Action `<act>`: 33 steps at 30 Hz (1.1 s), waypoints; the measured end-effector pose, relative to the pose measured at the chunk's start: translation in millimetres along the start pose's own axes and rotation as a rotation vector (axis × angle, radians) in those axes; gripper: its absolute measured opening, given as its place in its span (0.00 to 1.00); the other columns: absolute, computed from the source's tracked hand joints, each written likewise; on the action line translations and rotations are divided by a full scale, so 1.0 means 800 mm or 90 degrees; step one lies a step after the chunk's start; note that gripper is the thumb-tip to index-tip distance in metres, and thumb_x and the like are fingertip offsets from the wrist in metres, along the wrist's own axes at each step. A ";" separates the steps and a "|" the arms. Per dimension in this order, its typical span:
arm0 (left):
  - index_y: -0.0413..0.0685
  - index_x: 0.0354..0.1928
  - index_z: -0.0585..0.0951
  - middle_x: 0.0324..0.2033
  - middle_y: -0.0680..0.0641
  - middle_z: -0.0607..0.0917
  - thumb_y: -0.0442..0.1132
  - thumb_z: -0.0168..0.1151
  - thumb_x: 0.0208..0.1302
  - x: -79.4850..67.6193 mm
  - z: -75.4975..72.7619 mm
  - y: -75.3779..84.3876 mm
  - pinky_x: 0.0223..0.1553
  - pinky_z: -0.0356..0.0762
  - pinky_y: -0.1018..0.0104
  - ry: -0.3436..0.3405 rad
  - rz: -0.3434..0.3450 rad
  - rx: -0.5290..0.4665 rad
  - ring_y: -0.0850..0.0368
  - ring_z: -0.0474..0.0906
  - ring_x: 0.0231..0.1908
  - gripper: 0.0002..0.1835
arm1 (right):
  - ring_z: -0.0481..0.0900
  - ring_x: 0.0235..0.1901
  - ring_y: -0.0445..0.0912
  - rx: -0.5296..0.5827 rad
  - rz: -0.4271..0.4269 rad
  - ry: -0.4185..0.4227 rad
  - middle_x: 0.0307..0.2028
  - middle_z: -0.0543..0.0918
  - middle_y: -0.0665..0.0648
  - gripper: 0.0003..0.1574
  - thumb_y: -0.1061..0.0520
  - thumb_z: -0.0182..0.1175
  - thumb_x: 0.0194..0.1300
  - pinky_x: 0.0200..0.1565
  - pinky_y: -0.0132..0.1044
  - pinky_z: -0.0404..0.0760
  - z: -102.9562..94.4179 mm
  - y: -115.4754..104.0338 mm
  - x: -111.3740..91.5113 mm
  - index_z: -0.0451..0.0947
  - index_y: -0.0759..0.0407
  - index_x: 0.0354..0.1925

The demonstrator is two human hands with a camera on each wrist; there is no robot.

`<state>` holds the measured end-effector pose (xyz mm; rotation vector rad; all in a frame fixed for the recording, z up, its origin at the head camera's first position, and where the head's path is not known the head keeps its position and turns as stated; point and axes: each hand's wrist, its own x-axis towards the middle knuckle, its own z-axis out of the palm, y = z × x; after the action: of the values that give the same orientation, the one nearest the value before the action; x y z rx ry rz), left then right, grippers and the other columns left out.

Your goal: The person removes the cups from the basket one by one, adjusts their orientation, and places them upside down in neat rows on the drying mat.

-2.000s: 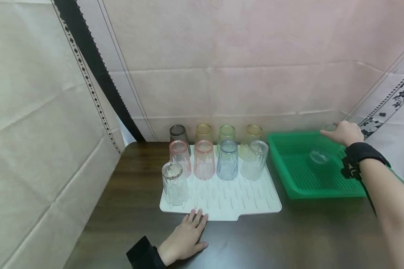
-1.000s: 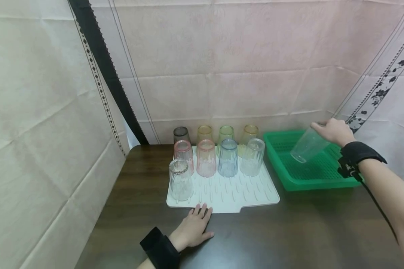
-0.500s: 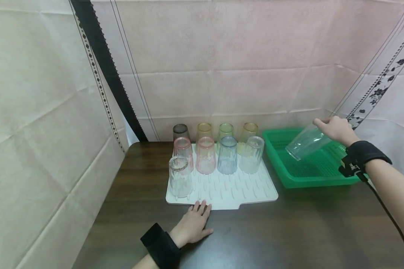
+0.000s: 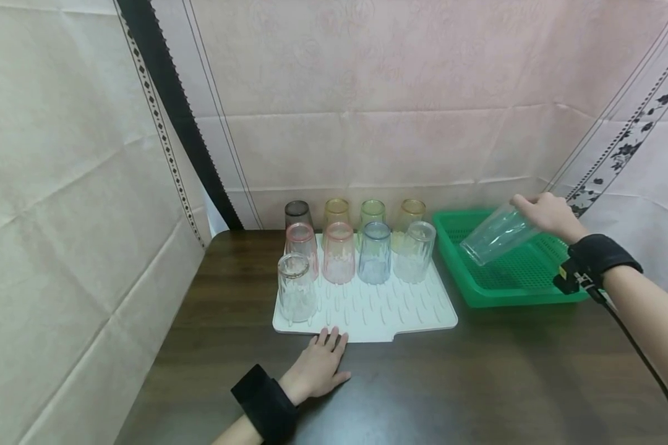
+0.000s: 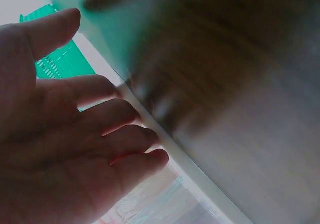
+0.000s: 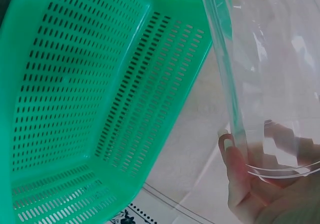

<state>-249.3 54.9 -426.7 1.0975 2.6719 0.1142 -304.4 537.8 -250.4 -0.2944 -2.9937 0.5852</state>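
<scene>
My right hand (image 4: 551,215) grips a clear drinking glass (image 4: 498,236) by one end and holds it tilted over the green basket (image 4: 520,299). In the right wrist view, fingers (image 6: 239,176) curl round the end of that glass (image 6: 280,74). My left hand (image 4: 318,366) lies with straight, spread fingers at the front edge of the white draining mat (image 4: 362,318). The left wrist view shows those fingertips right at the mat's rim (image 5: 195,171). On the mat several glasses stand upside down, among them a clear glass (image 4: 297,290) at the front left and a blue glass (image 4: 375,254).
Behind the front glasses stand a grey glass (image 4: 297,213), a green glass (image 4: 372,213) and yellowish ones. Pink glasses (image 4: 338,254) stand in the middle row. A dark wooden table (image 4: 451,383) carries everything. Cloth hangings (image 4: 356,80) enclose the back and sides.
My right hand has lifted the clear glass from the basket's floor and tipped it, its free end swinging left. My left hand stays at the mat's edge while the head view shifts slightly.
</scene>
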 end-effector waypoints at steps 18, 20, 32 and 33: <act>0.44 0.72 0.63 0.71 0.37 0.64 0.56 0.54 0.69 0.001 0.002 0.001 0.66 0.66 0.48 0.010 -0.009 0.022 0.39 0.60 0.70 0.36 | 0.83 0.32 0.46 0.078 -0.015 -0.036 0.47 0.83 0.72 0.45 0.33 0.29 0.73 0.34 0.39 0.79 0.004 -0.017 -0.002 0.71 0.67 0.60; 0.44 0.72 0.63 0.71 0.37 0.64 0.56 0.55 0.69 0.001 0.002 0.001 0.66 0.66 0.48 0.011 -0.012 0.021 0.39 0.60 0.70 0.36 | 0.82 0.32 0.43 0.097 -0.017 -0.046 0.47 0.83 0.71 0.45 0.33 0.29 0.73 0.35 0.39 0.80 0.006 -0.022 -0.002 0.70 0.67 0.61; 0.45 0.72 0.63 0.71 0.38 0.64 0.56 0.53 0.70 0.000 0.003 0.003 0.66 0.66 0.49 0.012 -0.017 0.032 0.41 0.60 0.70 0.35 | 0.84 0.41 0.53 0.169 -0.049 -0.113 0.51 0.77 0.76 0.45 0.36 0.24 0.74 0.40 0.45 0.83 0.018 -0.043 -0.005 0.65 0.69 0.64; 0.45 0.72 0.63 0.71 0.38 0.64 0.56 0.53 0.70 0.000 0.004 0.003 0.66 0.66 0.49 0.011 -0.017 0.032 0.41 0.61 0.70 0.35 | 0.85 0.40 0.51 0.186 -0.052 -0.122 0.50 0.77 0.76 0.44 0.36 0.24 0.74 0.40 0.45 0.84 0.020 -0.045 -0.005 0.64 0.69 0.64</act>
<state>-247.4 56.5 -429.1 1.0805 2.7168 0.0517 -308.5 498.0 -251.6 -0.1004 -3.0181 1.0822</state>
